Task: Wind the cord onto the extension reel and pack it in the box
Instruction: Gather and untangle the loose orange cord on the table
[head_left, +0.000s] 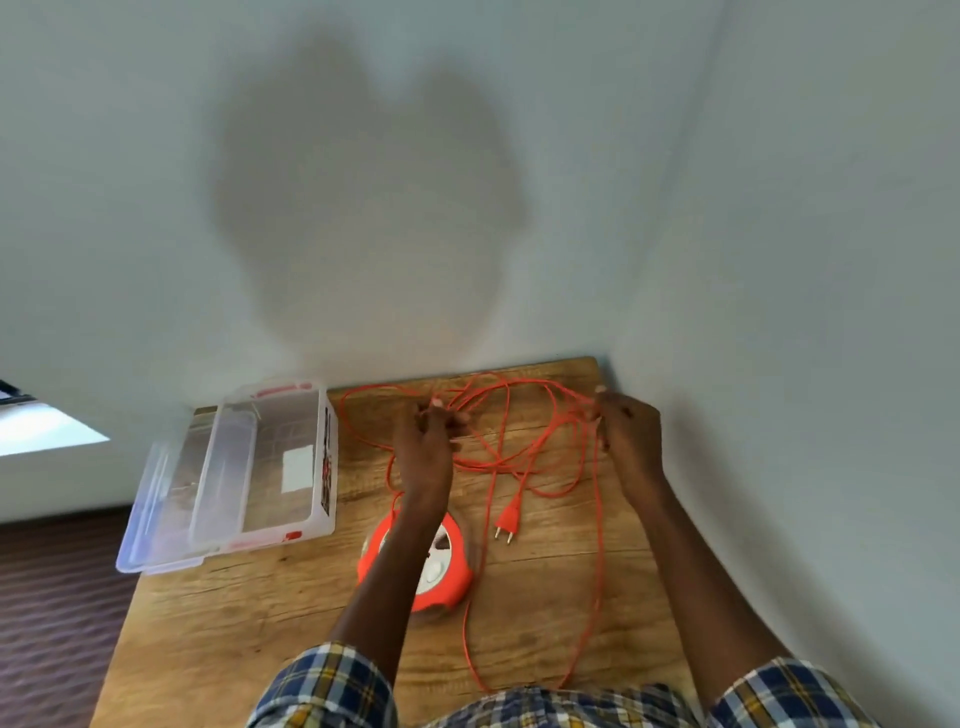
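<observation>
Over at nine o'clock on the wooden table (218, 613) sits the clear plastic box (280, 467), open and holding no reel, with its lid (150, 514) lying just beside it on the far left edge, so packing hasn't begun. Moving in toward the centre, the left hand (428, 441) is up at about eleven o'clock of the orange reel (447, 577), fingers curled around a bunch of strands of the orange cord (540, 467), gripping them above the tabletop. The reel itself rests flat at the middle of the table, partly hidden under the left forearm, and I can't see any turns of cord gathered on it; a strand runs from its edge down toward six o'clock and loops back up. Just right of the reel, at two o'clock from it, the plug (508, 522) lies loose on the wood. Almost all the cord is sprawled in tangled loops across the back half of the table. Out at three o'clock by the wall, the right hand (626, 431) has its fingers bent onto several strands, pinching them. My read: they're sorting the tangle, with winding and boxing both yet to do.
</observation>
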